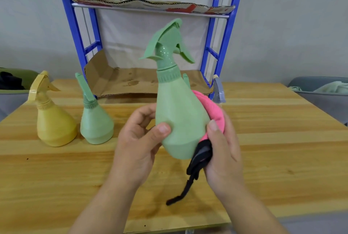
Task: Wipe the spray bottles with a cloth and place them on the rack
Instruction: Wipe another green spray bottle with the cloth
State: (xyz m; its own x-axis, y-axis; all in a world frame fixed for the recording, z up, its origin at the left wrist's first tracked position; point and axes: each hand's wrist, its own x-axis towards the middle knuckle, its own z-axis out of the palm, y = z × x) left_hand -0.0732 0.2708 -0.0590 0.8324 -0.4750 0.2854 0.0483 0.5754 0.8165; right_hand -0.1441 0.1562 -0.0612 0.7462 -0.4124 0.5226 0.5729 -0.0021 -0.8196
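Green spray bottle (pixel 179 113) held tilted above table (pixel 273 139), in front of blue rack (pixel 224 32), left hand (pixel 139 145) gripping its side, right hand (pixel 224 150) pressing pink cloth (pixel 212 115) against opposite side.

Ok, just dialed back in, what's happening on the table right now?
A person is wiping a green spray bottle, held up off the wooden table. The left hand grips its body while the right hand presses a pink cloth against its side. A yellow bottle and a second green bottle stand on the table to the left. A grey sprayer peeks out behind the cloth. No bottle shows on the blue rack's cardboard-lined shelves.
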